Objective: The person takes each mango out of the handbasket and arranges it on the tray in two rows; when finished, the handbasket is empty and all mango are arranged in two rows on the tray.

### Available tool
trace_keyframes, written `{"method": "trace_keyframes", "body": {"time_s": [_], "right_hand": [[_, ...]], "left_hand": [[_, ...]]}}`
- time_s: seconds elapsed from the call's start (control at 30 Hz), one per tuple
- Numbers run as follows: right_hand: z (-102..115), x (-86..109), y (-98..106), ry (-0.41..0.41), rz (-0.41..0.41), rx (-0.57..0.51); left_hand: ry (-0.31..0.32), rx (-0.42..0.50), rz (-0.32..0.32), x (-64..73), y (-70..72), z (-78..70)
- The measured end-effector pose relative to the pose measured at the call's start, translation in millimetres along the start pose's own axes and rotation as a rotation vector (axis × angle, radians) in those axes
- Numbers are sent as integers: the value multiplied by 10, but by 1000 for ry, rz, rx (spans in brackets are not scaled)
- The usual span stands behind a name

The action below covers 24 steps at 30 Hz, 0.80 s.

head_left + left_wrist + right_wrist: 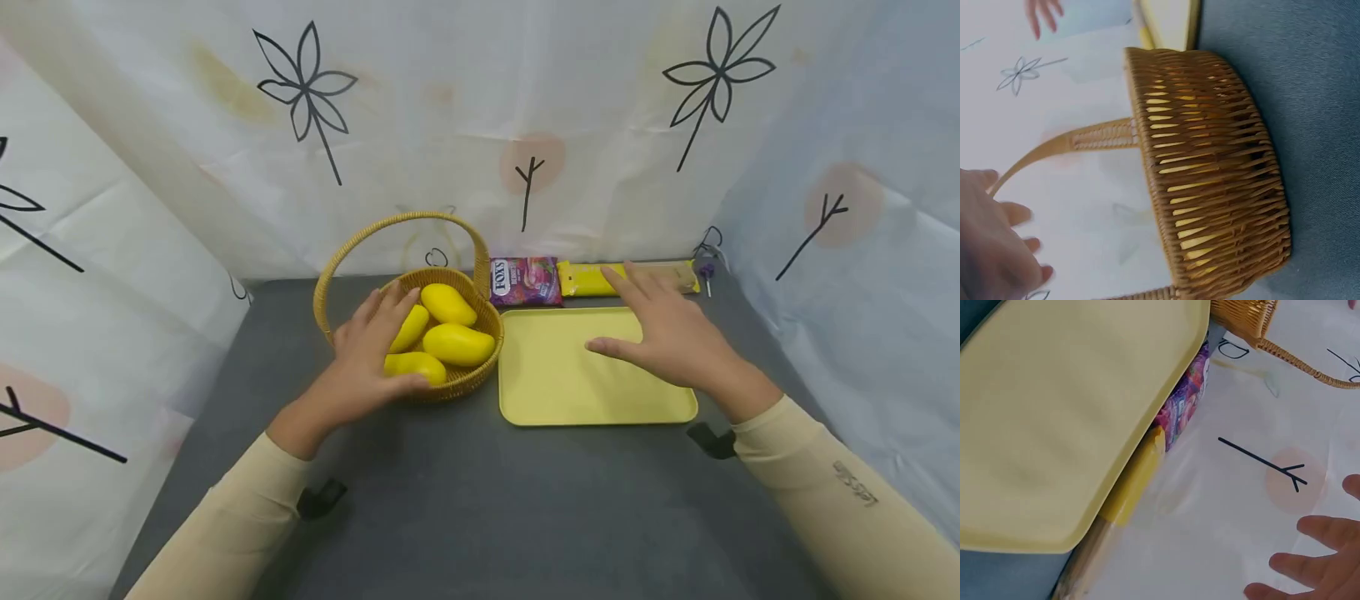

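Observation:
A wicker basket (467,385) with a tall arched handle stands on the left, holding several yellow mangoes (459,345). Over its left side hovers my left hand (367,350), fingers spread, overlapping the basket in the head view. In the left wrist view that hand (991,244) is up near the handle (1054,145), above the rim. My right hand (671,337) hovers with fingers spread over the right part of a pale yellow tray (555,367). Nothing is in either hand. In the right wrist view, bare tray surface (1072,412) fills the upper left, beside the right hand's fingers (1329,531).
Behind the tray lie a purple FOX'S candy bag (525,281) and a yellow packet (588,280) with a clear part. A small purple-topped item (707,275) sits at the back right corner. Patterned white cloth (465,100) encloses the dark grey table (510,508) at the back and sides.

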State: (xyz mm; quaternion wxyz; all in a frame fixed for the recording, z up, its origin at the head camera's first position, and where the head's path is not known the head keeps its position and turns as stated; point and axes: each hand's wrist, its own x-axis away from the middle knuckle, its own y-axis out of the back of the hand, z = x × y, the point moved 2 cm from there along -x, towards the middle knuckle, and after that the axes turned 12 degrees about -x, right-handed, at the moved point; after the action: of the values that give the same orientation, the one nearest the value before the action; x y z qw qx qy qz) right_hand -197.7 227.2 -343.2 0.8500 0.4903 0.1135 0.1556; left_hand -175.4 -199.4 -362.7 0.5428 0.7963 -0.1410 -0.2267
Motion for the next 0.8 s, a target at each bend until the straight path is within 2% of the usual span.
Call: {"method": "trace_keyframes", "body": {"time_s": [0.13, 0.3, 0.37, 0.47, 0.53, 0.6, 0.7, 0.8], "right_hand": [[40, -37, -35, 50, -29, -71], [81, -116, -95, 169, -20, -205], [114, -154, -129, 210, 10, -274], [181, -215, -206, 253, 63, -364], [239, -257, -271, 271, 88, -409], [305, -297, -348, 286, 104, -447], [404, -362, -472, 310, 115, -492], [493, -443, -621, 333, 134, -536]], "left_hand": [[-129, 111, -173, 110, 112, -14], [-235, 241, -429, 249, 247, -64], [-296, 342, -546, 272, 291, -76], [-385, 545, -721, 302, 336, -38], [-389, 691, -813, 330, 337, 29], [-354, 806, -866, 365, 306, 136], [-276, 929, -876, 390, 201, 344], [-213, 1006, -842, 395, 60, 563]]}}
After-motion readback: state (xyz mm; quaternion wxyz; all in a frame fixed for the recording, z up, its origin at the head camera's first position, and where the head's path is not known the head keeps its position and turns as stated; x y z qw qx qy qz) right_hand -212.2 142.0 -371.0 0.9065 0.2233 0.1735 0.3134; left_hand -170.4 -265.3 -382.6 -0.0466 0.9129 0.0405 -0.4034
